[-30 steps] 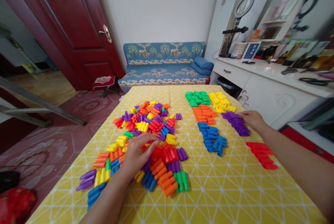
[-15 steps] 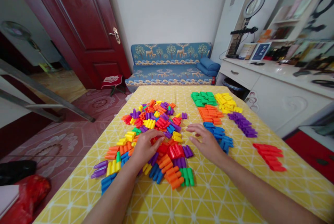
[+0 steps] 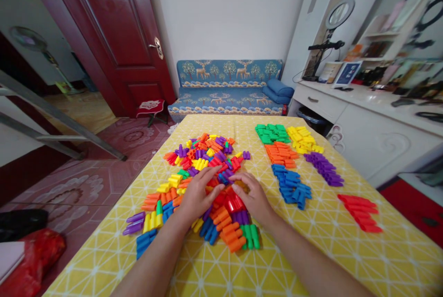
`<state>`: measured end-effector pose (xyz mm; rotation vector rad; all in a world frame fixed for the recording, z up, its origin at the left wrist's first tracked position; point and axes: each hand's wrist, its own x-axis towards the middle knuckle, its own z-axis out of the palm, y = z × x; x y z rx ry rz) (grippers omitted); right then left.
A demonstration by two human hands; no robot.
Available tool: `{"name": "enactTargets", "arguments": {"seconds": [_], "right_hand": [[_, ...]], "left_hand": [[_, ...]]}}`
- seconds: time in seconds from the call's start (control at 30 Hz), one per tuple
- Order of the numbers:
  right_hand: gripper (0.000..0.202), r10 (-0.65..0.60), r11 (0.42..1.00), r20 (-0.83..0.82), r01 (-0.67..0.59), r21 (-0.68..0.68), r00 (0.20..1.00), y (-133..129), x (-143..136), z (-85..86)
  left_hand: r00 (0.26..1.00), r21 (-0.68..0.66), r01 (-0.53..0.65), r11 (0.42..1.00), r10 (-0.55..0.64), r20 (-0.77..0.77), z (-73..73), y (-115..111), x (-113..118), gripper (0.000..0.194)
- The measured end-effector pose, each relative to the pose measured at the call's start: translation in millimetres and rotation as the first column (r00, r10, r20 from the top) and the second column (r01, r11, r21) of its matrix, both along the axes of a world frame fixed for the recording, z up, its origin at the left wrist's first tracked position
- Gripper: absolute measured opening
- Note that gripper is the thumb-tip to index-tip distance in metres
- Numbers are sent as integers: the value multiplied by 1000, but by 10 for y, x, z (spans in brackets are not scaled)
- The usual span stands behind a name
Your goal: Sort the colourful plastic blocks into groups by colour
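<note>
A mixed heap of coloured plastic pieces (image 3: 200,163) lies on the left and middle of the table. My left hand (image 3: 200,193) is over the heap, fingers apart, with nothing visible held. Close to its right, my right hand (image 3: 252,195) rests with spread, bent fingers at the heap's red pieces (image 3: 234,201); no piece is clearly held. Sorted by colour on the right are green pieces (image 3: 272,133), yellow pieces (image 3: 304,139), orange pieces (image 3: 281,154), blue pieces (image 3: 290,186), purple pieces (image 3: 324,168) and red pieces in a separate group (image 3: 360,213).
A yellow patterned cloth (image 3: 277,267) covers the table. Behind it stands a blue sofa (image 3: 228,98). A white dresser (image 3: 377,126) with a ring light is at the right, and a red stool (image 3: 151,108) is by the door.
My right hand has moved left onto the heap, beside my left hand. The fingers of my left hand have spread from a closer pinch. The view has shifted slightly.
</note>
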<state>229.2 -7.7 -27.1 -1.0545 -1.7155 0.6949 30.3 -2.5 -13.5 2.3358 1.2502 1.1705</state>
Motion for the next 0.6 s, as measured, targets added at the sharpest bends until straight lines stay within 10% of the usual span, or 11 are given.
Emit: {"name": "enactTargets", "arguments": {"seconds": [0.17, 0.37, 0.6], "right_hand": [[8, 58, 996, 31, -60, 65, 998, -211, -114, 139], [20, -82, 975, -467, -27, -222, 881, -195, -214, 130], [30, -70, 961, -517, -82, -264, 853, -300, -330, 156]], "left_hand": [[994, 5, 83, 997, -83, 76, 64, -49, 23, 25], [969, 83, 61, 995, -79, 234, 122, -92, 69, 13], [960, 170, 99, 980, -139, 242, 109, -99, 99, 19]]}}
